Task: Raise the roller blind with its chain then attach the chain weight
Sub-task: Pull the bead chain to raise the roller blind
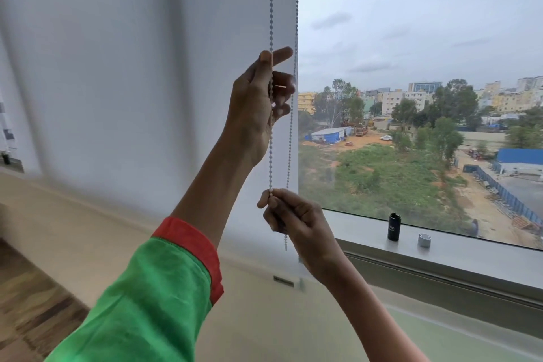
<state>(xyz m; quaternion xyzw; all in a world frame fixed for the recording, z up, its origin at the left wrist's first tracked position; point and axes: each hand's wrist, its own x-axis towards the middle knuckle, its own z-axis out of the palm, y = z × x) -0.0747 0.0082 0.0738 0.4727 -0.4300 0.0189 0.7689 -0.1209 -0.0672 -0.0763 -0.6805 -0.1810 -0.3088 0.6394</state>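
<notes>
Roller blind: the white roller blind [132, 82] covers the left part of the window in my view, its bottom edge down near the sill.
Window: bare glass [411, 38] to the right shows grey sky and buildings.
Sill: a pale ledge [470, 247] runs below the glass.
Left hand: my left hand [258, 106], green sleeve with a red cuff, is raised, fingers [282, 53] closed around the front strand of the chain.
Right hand: my right hand [293, 214] sits lower, fingers pinching the same strand.
Chain: the beaded chain [271, 9] hangs in two strands along the blind's right edge.
Black cylinder: a black cylinder [394, 226] stands upright on the sill.
Chain weight: what looks like the chain weight [424, 239], small and grey, lies just beside it; I cannot be sure.
</notes>
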